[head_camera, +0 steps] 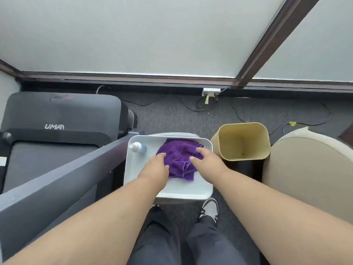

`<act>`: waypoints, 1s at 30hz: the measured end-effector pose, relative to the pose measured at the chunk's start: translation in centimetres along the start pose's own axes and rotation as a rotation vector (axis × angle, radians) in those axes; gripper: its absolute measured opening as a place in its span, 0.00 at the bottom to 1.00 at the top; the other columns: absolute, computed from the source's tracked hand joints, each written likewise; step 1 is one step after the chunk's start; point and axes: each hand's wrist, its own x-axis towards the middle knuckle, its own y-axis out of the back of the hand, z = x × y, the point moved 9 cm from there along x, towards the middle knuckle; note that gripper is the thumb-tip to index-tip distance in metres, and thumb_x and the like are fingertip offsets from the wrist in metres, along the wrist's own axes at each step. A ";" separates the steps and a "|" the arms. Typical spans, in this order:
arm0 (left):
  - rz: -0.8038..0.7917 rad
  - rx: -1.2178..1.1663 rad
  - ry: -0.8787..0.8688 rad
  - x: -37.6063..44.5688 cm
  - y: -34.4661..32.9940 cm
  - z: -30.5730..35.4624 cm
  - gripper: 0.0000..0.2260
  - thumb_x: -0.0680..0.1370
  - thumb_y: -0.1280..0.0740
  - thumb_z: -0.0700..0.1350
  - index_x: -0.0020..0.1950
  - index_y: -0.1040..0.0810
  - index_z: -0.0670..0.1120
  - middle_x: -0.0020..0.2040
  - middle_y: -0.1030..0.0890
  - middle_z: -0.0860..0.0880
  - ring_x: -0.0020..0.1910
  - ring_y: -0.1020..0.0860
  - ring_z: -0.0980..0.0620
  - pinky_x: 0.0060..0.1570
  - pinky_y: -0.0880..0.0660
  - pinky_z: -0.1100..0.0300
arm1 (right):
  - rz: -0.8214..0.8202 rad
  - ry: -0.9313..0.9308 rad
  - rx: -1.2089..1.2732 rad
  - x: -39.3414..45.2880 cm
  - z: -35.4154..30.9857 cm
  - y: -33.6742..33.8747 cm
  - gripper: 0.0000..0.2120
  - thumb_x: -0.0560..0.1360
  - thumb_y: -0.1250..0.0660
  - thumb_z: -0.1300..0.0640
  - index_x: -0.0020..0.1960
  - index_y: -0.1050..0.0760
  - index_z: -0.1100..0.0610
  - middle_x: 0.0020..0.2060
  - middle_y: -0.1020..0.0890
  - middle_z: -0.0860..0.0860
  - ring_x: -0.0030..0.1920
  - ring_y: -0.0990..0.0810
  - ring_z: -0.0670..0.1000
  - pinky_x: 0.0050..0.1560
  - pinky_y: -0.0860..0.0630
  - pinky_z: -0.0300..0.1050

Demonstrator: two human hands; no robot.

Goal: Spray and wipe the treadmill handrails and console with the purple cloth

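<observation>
A crumpled purple cloth (178, 157) lies in a white tray (183, 190) straight ahead of me. A small spray bottle (138, 147) with a white cap lies on its side in the tray's far left corner. My left hand (155, 167) rests on the cloth's left edge, fingers apart. My right hand (205, 159) touches the cloth's right side, fingers spread, nothing lifted. The dark grey treadmill (57, 119) stands to the left, and its handrail (63, 178) runs diagonally from lower left up to the tray.
A tan waste bin (242, 142) stands just right of the tray. A beige round seat (309, 169) fills the right side. Cables and a wall socket (211, 91) lie on the grey carpet by the window base. My legs and shoes are below the tray.
</observation>
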 end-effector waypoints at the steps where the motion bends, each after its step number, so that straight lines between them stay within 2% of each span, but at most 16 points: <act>1: 0.028 -0.035 0.009 0.7 0.3 0.1 0.24 0.83 0.40 0.47 0.79 0.40 0.49 0.73 0.31 0.46 0.67 0.27 0.44 0.65 0.29 0.49 | 0.038 -0.015 0.043 0.4 0.1 0.3 0.28 0.79 0.35 0.46 0.76 0.36 0.52 0.70 0.27 0.52 0.65 0.25 0.55 0.64 0.30 0.45; 4: 0.081 -0.149 0.084 3.3 0.5 -0.4 0.24 0.81 0.37 0.46 0.76 0.37 0.48 0.70 0.27 0.44 0.66 0.27 0.42 0.66 0.30 0.47 | 0.107 -0.077 0.193 2.2 0.7 0.1 0.24 0.76 0.31 0.48 0.69 0.32 0.54 0.61 0.22 0.54 0.58 0.22 0.55 0.63 0.26 0.51; 6: 0.104 -0.201 0.180 5.1 -0.4 -1.7 0.26 0.80 0.35 0.49 0.76 0.37 0.47 0.69 0.27 0.44 0.66 0.27 0.41 0.66 0.30 0.47 | 0.143 -0.148 0.287 3.8 1.8 -1.2 0.28 0.73 0.28 0.48 0.68 0.33 0.55 0.59 0.21 0.54 0.58 0.21 0.57 0.63 0.26 0.53; 9: 0.098 -0.250 0.271 6.2 -2.2 -3.1 0.27 0.78 0.32 0.56 0.74 0.34 0.47 0.67 0.24 0.45 0.64 0.25 0.41 0.64 0.28 0.48 | 0.226 -0.238 0.225 5.1 3.2 -2.1 0.35 0.69 0.25 0.43 0.68 0.36 0.57 0.60 0.22 0.54 0.60 0.22 0.59 0.62 0.26 0.54; 11: 0.054 -0.279 0.246 6.8 -3.4 -3.1 0.23 0.76 0.32 0.59 0.65 0.28 0.47 0.60 0.20 0.47 0.58 0.22 0.43 0.59 0.25 0.49 | 0.210 -0.300 0.181 5.7 3.7 -2.7 0.36 0.68 0.25 0.41 0.67 0.33 0.58 0.59 0.21 0.55 0.59 0.21 0.60 0.60 0.24 0.53; 13: 0.028 -0.216 0.212 6.9 -3.9 -2.7 0.21 0.76 0.33 0.61 0.59 0.24 0.47 0.54 0.19 0.46 0.54 0.21 0.42 0.56 0.24 0.50 | 0.142 -0.287 0.190 6.4 3.6 -3.6 0.28 0.70 0.26 0.42 0.62 0.27 0.58 0.54 0.19 0.55 0.55 0.19 0.58 0.58 0.23 0.52; 15: 0.053 -0.203 0.190 6.3 -3.4 -2.2 0.21 0.74 0.32 0.63 0.56 0.21 0.48 0.52 0.18 0.46 0.53 0.21 0.42 0.55 0.23 0.50 | 0.107 -0.209 0.269 6.5 2.9 -4.0 0.17 0.72 0.27 0.45 0.55 0.21 0.55 0.48 0.16 0.53 0.50 0.17 0.56 0.56 0.21 0.51; 17: 0.054 -0.443 0.137 5.2 -2.9 -1.6 0.17 0.71 0.31 0.59 0.53 0.18 0.50 0.48 0.17 0.47 0.50 0.19 0.44 0.52 0.21 0.51 | 0.125 -0.119 0.371 5.7 2.2 -3.6 0.09 0.72 0.27 0.49 0.48 0.18 0.52 0.43 0.14 0.52 0.46 0.16 0.53 0.51 0.19 0.49; 19: 0.007 -0.788 0.096 3.2 -2.6 -0.8 0.13 0.69 0.32 0.53 0.51 0.19 0.51 0.46 0.15 0.48 0.48 0.17 0.45 0.44 0.20 0.56 | 0.111 -0.067 0.528 4.2 1.7 -3.1 0.05 0.73 0.27 0.52 0.47 0.17 0.52 0.41 0.13 0.51 0.41 0.14 0.51 0.40 0.19 0.45; 21: -0.045 -1.043 0.077 1.0 -2.0 -0.1 0.09 0.74 0.32 0.45 0.53 0.20 0.51 0.49 0.14 0.46 0.47 0.16 0.46 0.41 0.20 0.56 | 0.026 -0.097 0.757 2.3 1.2 -3.2 0.08 0.76 0.30 0.54 0.54 0.19 0.54 0.42 0.13 0.53 0.37 0.15 0.52 0.32 0.22 0.43; 22: -0.076 -1.144 0.073 -0.1 -1.6 0.3 0.09 0.77 0.33 0.41 0.55 0.21 0.50 0.51 0.14 0.44 0.47 0.16 0.45 0.42 0.20 0.54 | -0.030 -0.129 0.875 1.3 0.9 -3.3 0.11 0.77 0.31 0.54 0.58 0.21 0.56 0.44 0.14 0.55 0.39 0.14 0.55 0.34 0.21 0.44; 24: -0.154 -1.280 0.083 -2.5 -0.8 1.1 0.11 0.80 0.35 0.38 0.60 0.23 0.49 0.53 0.15 0.43 0.47 0.16 0.46 0.43 0.20 0.53 | -0.199 -0.232 1.070 -0.9 0.4 -4.2 0.18 0.78 0.32 0.50 0.62 0.22 0.60 0.52 0.15 0.59 0.51 0.15 0.59 0.50 0.18 0.53; 26: -0.226 -1.311 0.097 -4.9 -0.3 1.5 0.12 0.80 0.35 0.39 0.63 0.24 0.49 0.53 0.15 0.44 0.48 0.15 0.44 0.46 0.19 0.50 | -0.426 -0.334 1.136 -3.9 -0.5 -5.4 0.25 0.76 0.31 0.44 0.63 0.21 0.62 0.59 0.19 0.63 0.59 0.19 0.62 0.61 0.24 0.61; 28: -0.286 -1.288 0.080 -6.6 0.2 1.8 0.13 0.80 0.34 0.40 0.64 0.25 0.49 0.54 0.15 0.44 0.52 0.16 0.43 0.50 0.19 0.49 | -0.575 -0.351 1.122 -6.3 -1.6 -6.2 0.24 0.75 0.30 0.43 0.61 0.19 0.62 0.61 0.20 0.64 0.61 0.20 0.63 0.61 0.24 0.63; 30: -0.248 -1.209 0.057 -7.1 1.0 1.4 0.14 0.79 0.32 0.42 0.65 0.25 0.49 0.56 0.15 0.45 0.53 0.16 0.46 0.53 0.19 0.50 | -0.568 -0.316 1.122 -6.8 -2.6 -6.4 0.20 0.75 0.29 0.49 0.59 0.19 0.63 0.61 0.20 0.65 0.60 0.20 0.64 0.57 0.21 0.61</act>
